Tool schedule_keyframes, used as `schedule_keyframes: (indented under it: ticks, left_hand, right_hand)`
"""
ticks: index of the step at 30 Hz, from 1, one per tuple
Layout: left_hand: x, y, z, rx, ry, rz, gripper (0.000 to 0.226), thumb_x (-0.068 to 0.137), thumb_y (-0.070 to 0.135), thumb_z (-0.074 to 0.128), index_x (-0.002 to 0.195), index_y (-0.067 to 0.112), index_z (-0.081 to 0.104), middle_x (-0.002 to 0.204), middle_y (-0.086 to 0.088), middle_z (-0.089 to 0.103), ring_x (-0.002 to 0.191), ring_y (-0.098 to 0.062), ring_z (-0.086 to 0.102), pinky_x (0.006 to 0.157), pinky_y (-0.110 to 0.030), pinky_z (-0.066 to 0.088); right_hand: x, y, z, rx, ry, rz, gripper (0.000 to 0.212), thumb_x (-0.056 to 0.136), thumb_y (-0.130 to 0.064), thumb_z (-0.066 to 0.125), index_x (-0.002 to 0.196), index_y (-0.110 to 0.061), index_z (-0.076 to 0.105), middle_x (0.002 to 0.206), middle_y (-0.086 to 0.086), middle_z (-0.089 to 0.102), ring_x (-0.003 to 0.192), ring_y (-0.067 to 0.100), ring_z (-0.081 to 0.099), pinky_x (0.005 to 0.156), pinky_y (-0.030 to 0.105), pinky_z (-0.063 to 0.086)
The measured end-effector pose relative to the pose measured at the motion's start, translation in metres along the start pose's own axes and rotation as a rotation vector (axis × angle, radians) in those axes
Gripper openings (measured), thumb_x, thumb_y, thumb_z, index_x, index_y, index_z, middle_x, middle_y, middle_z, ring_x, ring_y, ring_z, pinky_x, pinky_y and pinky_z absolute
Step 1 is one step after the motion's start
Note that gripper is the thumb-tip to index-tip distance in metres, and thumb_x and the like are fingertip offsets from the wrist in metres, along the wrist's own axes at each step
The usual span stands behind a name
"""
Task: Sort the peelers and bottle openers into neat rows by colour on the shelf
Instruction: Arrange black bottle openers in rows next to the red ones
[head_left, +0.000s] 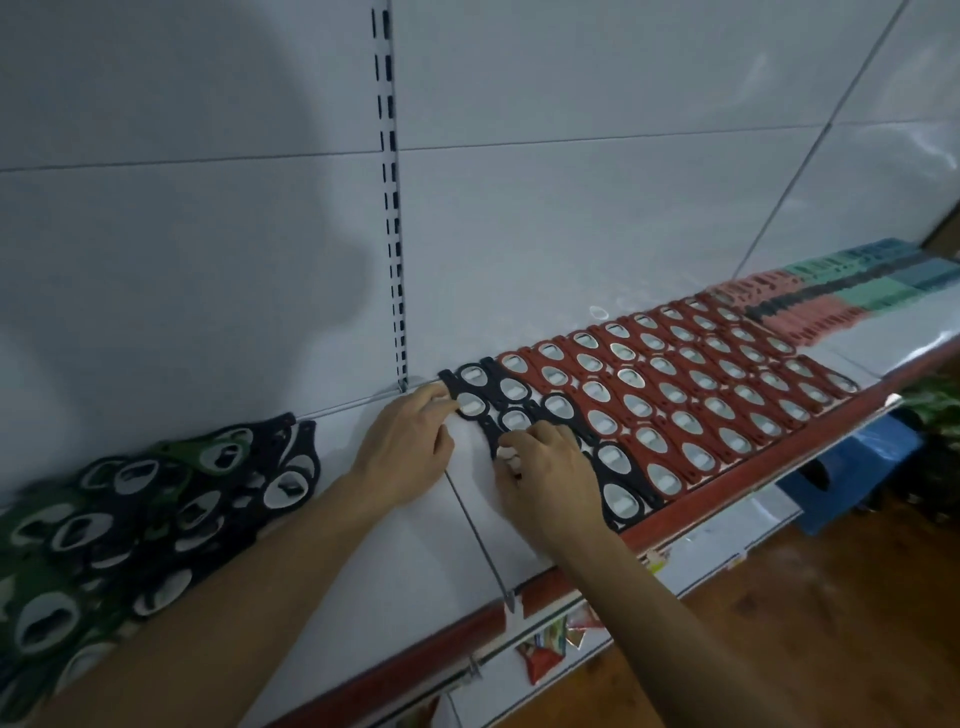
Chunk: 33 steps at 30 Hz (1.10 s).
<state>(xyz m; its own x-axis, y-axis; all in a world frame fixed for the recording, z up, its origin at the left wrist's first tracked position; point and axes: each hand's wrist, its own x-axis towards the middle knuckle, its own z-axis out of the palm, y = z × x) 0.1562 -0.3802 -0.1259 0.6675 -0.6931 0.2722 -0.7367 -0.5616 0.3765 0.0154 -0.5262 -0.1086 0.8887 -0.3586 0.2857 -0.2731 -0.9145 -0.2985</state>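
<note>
The black bottle opener (471, 404) lies just left of the red rows (675, 395) on the shelf (395, 545) — flat, stiff, light, probably slick. The left hand (410, 447) pinches its rim; the right hand (545, 467) curls round a neighbouring opener (512, 420) — edges look the surest hold.

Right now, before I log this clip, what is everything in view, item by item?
red bottle openers: dozens, red, neat rows mid-shelf
black bottle openers: several, black, rows at the red block's left edge
loose pile: many openers, black and green, shelf's left end
peelers: many, pink, teal and blue, rows at far right
shelf: one, white with red front edge
wire divider: one, metal, across the shelf
slotted upright: one, white, back panel
blue object: one, below the shelf, right
left grip: bare hand, pinching a black opener's end
right grip: bare hand, fingers curled on a black opener
</note>
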Motion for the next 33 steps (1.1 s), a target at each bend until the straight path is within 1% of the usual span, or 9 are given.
schedule_keyframes:
  ticks: [2,7,10,13,17,20,28,30,33]
  left_hand:
    - [-0.010,-0.008,-0.010,0.088,-0.017,-0.004,0.042,0.095,0.019,0.053,0.136,0.013,0.063,0.146,-0.006,0.054,0.126,-0.029,0.055,0.108,-0.043,0.046]
    - [-0.058,-0.053,-0.064,0.246,0.022,-0.095,0.051,0.089,0.031,0.039,0.128,0.009,0.064,0.138,-0.010,0.057,0.120,-0.034,0.058,0.102,-0.048,0.047]
    - [-0.100,-0.074,-0.099,0.349,0.026,-0.224,0.055,0.091,0.038,0.035,0.129,0.011,0.064,0.137,-0.008,0.057,0.120,-0.031,0.058,0.107,-0.047,0.044]
    - [-0.145,-0.090,-0.122,0.389,0.053,-0.366,0.059,0.093,0.044,0.034,0.132,0.011,0.062,0.140,-0.007,0.055,0.125,-0.030,0.055,0.110,-0.050,0.042]
    - [-0.193,-0.102,-0.128,0.400,-0.060,-0.535,0.078,0.093,0.062,0.017,0.157,0.020,0.036,0.163,-0.003,0.031,0.151,-0.027,0.027,0.119,-0.056,0.025]
    - [-0.205,-0.112,-0.123,0.453,-0.072,-0.548,0.076,0.097,0.066,0.010,0.163,0.028,0.019,0.169,0.002,0.020,0.156,-0.021,0.017,0.122,-0.055,0.014]
    - [-0.194,-0.133,-0.122,0.428,0.035,-0.518,0.057,0.102,0.056,0.024,0.147,0.032,0.049,0.155,-0.002,0.045,0.146,-0.025,0.037,0.120,-0.061,0.022]
    - [-0.194,-0.132,-0.120,0.370,0.112,-0.455,0.052,0.102,0.053,0.029,0.140,0.029,0.057,0.148,-0.001,0.049,0.142,-0.024,0.041,0.120,-0.062,0.022]
    - [-0.188,-0.121,-0.120,0.297,0.165,-0.331,0.052,0.100,0.055,0.038,0.135,0.024,0.060,0.142,0.002,0.052,0.139,-0.023,0.044,0.117,-0.061,0.025]
  right_hand:
    - [0.009,0.002,-0.002,0.012,-0.005,-0.056,0.023,0.097,-0.033,0.061,0.114,-0.021,0.071,0.105,-0.003,0.066,0.097,0.014,0.053,0.084,0.033,0.053]
    - [0.038,-0.038,0.011,0.050,-0.065,-0.269,0.026,0.096,-0.034,0.064,0.117,-0.020,0.072,0.112,0.003,0.067,0.105,0.024,0.058,0.086,0.038,0.053]
    - [0.049,-0.083,0.026,0.111,-0.165,-0.402,0.029,0.097,-0.033,0.061,0.121,-0.019,0.070,0.117,0.006,0.064,0.110,0.029,0.056,0.087,0.043,0.052]
    - [0.056,-0.126,0.041,0.150,-0.327,-0.537,0.043,0.095,-0.025,0.058,0.137,-0.021,0.057,0.135,0.004,0.054,0.127,0.029,0.046,0.099,0.043,0.046]
    - [0.074,-0.162,0.053,0.007,-0.587,-0.776,0.083,0.082,-0.020,0.063,0.156,-0.025,0.028,0.161,-0.002,0.024,0.149,0.024,0.019,0.113,0.050,0.035]
    - [0.090,-0.174,0.058,-0.017,-0.680,-0.806,0.089,0.082,-0.032,0.069,0.158,-0.024,0.022,0.161,-0.001,0.024,0.148,0.025,0.022,0.114,0.052,0.035]
    - [0.097,-0.162,0.063,-0.001,-0.592,-0.735,0.079,0.073,-0.048,0.068,0.144,-0.028,0.041,0.140,-0.005,0.038,0.137,0.022,0.031,0.108,0.046,0.036]
    - [0.093,-0.159,0.063,0.029,-0.592,-0.740,0.085,0.075,-0.053,0.069,0.150,-0.029,0.036,0.142,-0.005,0.035,0.138,0.021,0.028,0.110,0.046,0.035]
    - [0.091,-0.165,0.065,0.073,-0.615,-0.745,0.107,0.067,-0.080,0.066,0.154,-0.029,0.031,0.143,-0.003,0.033,0.137,0.022,0.028,0.116,0.042,0.034]
